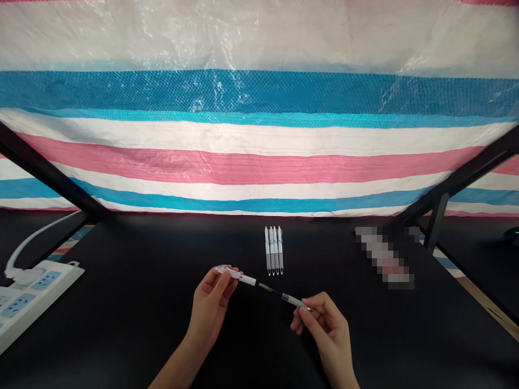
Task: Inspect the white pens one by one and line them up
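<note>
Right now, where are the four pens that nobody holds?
In the head view, the four pens lie side by side on the black table, near its middle, just beyond the left hand and right hand, which hold a pulled-apart pen.

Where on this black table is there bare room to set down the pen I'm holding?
Bare table lies between the power strip and your left hand, also right of your right hand toward the table edge. Tightest spot: the middle, where four pens lie just beyond the split pen.
</note>
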`<state>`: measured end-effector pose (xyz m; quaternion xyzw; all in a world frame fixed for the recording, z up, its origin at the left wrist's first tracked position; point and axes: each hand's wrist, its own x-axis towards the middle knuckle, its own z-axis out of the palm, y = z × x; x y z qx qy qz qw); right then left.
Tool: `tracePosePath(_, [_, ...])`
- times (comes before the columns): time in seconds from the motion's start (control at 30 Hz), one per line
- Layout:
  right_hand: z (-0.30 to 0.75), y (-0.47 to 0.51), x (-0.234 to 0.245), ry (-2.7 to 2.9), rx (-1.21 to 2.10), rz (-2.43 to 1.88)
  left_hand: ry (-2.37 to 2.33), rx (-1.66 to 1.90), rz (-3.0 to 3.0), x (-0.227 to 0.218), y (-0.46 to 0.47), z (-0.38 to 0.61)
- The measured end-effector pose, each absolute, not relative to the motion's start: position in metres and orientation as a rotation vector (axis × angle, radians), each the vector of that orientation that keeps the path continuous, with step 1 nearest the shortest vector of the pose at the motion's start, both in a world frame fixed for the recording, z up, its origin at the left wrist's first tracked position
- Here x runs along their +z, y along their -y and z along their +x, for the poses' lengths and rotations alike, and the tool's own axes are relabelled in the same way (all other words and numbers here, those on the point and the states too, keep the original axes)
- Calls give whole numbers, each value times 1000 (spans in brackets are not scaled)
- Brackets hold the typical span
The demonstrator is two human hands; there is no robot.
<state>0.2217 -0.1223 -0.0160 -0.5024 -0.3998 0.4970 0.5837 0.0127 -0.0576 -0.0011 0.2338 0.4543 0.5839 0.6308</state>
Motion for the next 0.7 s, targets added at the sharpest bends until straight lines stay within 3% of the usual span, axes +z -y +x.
tracePosePath(0.7, [209, 121, -15, 1089, 1105, -1289, -1058, 1123, 642, 7, 66, 24])
